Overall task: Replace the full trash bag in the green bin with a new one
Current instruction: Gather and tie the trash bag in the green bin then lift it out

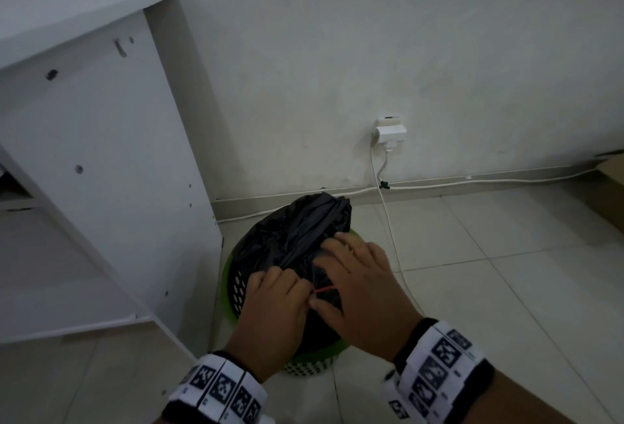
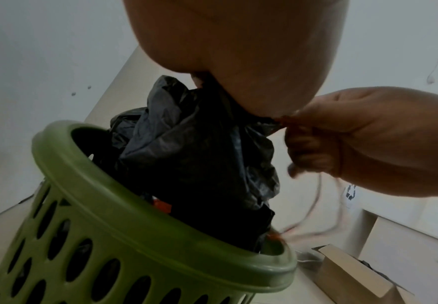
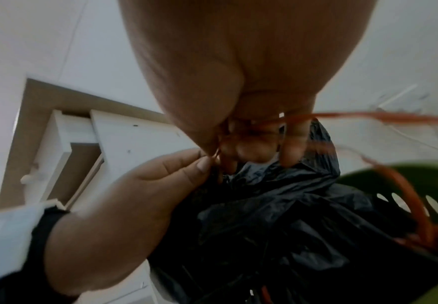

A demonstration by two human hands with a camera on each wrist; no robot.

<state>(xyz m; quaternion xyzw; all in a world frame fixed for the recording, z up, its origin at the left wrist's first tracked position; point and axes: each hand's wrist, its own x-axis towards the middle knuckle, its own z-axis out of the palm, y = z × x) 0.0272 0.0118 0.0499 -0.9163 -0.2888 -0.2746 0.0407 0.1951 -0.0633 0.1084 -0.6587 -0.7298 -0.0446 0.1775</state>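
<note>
A full black trash bag [image 1: 297,234] [image 2: 194,160] [image 3: 277,205] bulges out of the green perforated bin [image 1: 228,275] [image 2: 108,205] [image 3: 420,179] on the floor by the wall. Both hands work at the bag's gathered neck. My left hand [image 1: 280,302] [image 3: 139,197] pinches the red drawstring [image 1: 324,289] [image 3: 368,117] between thumb and fingers. My right hand [image 1: 354,278] [image 2: 355,142] holds the same string with curled fingers, and a loop of it runs past to the bin's rim. The knot area itself is hidden between the fingers.
A white cabinet [image 1: 101,170] stands close on the bin's left. A wall socket with plugs [image 1: 390,133] and white cables [image 1: 391,221] lie behind and right of the bin. A cardboard box [image 1: 607,194] [image 2: 353,273] sits on the tiled floor at the right.
</note>
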